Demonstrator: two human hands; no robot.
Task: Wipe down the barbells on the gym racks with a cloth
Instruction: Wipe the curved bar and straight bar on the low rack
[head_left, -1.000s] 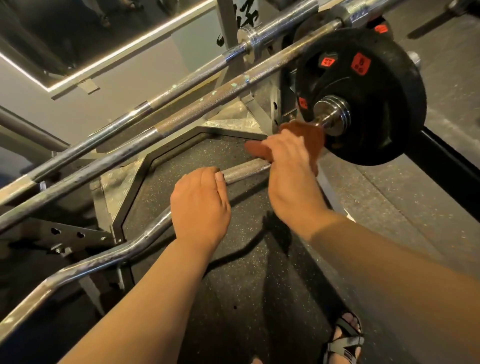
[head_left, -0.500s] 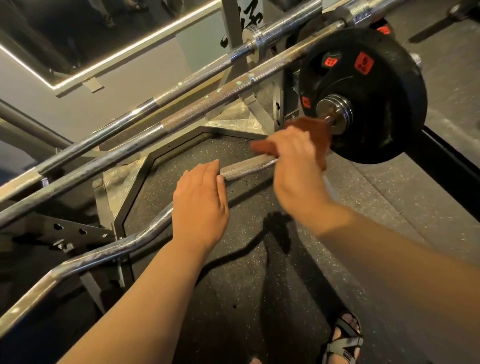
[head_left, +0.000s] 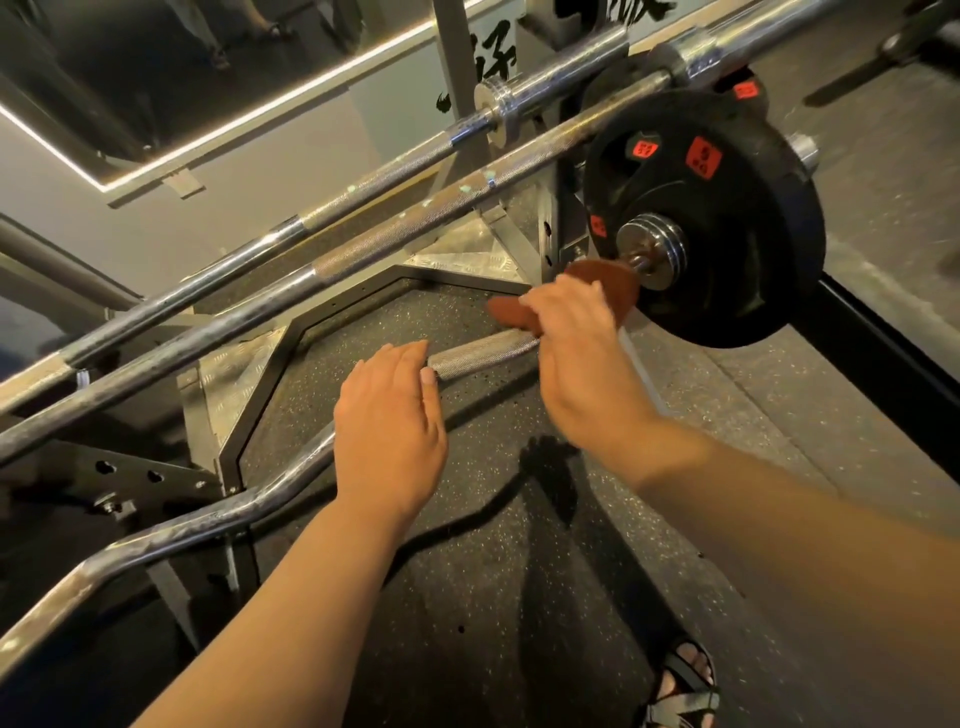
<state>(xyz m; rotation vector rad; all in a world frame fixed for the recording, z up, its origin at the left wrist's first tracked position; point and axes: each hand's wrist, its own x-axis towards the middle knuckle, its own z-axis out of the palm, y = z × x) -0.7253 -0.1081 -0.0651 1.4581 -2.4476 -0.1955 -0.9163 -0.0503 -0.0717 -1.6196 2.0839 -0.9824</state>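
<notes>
A bent chrome curl bar (head_left: 483, 351) runs from lower left up to a black weight plate (head_left: 727, 208) with red labels. My right hand (head_left: 582, 353) grips a brown cloth (head_left: 608, 283) wrapped round the bar just beside the plate's collar. My left hand (head_left: 389, 431) lies over the bar further down, fingers straight and lifted, palm above the knurled part. Two straight barbells (head_left: 363, 249) sit on the rack behind, running parallel.
Steel rack frame (head_left: 244, 374) with diamond-plate corners surrounds a speckled rubber floor (head_left: 493, 597). A wall mirror (head_left: 208, 78) hangs at the upper left. My sandalled foot (head_left: 680, 680) shows at the bottom right. A black rail (head_left: 893, 353) runs along the right.
My left hand has loosened from a grip on the bar to straight fingers. My right hand has slid the cloth a little up toward the plate.
</notes>
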